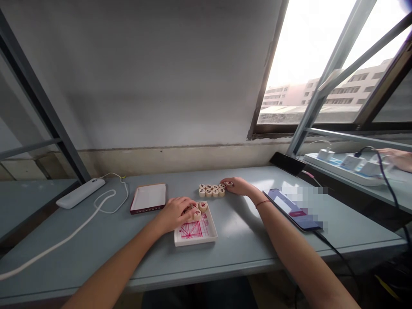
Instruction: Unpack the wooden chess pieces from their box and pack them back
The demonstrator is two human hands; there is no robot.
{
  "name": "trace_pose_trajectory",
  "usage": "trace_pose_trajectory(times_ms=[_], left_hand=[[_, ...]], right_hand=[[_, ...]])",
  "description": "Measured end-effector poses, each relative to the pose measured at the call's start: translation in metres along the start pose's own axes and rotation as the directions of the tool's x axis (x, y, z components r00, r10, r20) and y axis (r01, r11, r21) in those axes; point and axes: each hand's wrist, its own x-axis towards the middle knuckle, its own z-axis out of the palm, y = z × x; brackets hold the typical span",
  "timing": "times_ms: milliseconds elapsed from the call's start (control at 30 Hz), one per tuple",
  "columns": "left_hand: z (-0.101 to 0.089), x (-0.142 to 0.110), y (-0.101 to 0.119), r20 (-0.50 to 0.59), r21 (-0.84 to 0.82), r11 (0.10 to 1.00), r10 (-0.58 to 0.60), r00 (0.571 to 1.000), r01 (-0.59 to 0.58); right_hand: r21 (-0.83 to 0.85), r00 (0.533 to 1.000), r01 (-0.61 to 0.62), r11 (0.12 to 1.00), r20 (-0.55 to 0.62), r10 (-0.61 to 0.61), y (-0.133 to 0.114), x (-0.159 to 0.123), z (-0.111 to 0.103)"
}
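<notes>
My left hand (177, 213) reaches into a white box tray (196, 243) with its fingers curled over Chinese chess pieces (197, 214) marked in red. The fingers cover part of that group. Pink lines show on the sheet in the tray's bottom. Behind the tray, dark-marked Chinese chess pieces (208, 193) stand in two short rows on the desk. At the right end of the back row, my right hand (236, 186) has its fingertips closed around a piece (228, 183), partly hidden by them.
A box lid (148, 197) lies left of the tray. At far left is a white power strip (80, 193) with a trailing cord. A tablet (291, 210) and a dark phone (287, 163) lie at right. Beyond them, another person's hand (397, 159) is near a plugged power strip (344, 169).
</notes>
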Motion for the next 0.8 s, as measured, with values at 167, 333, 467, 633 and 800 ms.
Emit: trace_pose_trajectory(times_ms=[167,333,467,633,800], left_hand=[[-0.0005,0.0002,0.002,-0.004,0.003,1.0,-0.009,1.0,0.009],[-0.0001,-0.0003,0.0026,-0.019,0.011,1.0,-0.009,1.0,0.009],[0.0008,-0.001,0.0012,-0.028,0.021,1.0,0.005,1.0,-0.004],[0.0007,-0.0007,0.0017,-0.026,0.023,1.0,0.01,1.0,-0.01],[0.0007,-0.0008,0.0015,-0.027,0.032,0.999,0.012,1.0,-0.012]], right_hand=[[-0.027,1.0,0.012,1.0,0.005,-0.012,-0.0081,-0.0011,-0.0001],[-0.138,0.999,-0.035,0.99,-0.038,0.03,-0.0035,0.0004,0.003],[-0.2,0.993,-0.105,0.974,-0.068,0.093,0.0012,-0.0008,0.003],[-0.166,0.986,-0.153,0.974,-0.084,0.141,-0.002,-0.0055,0.0008],[-0.159,0.989,-0.143,0.977,-0.041,0.139,-0.0038,-0.009,-0.0011]])
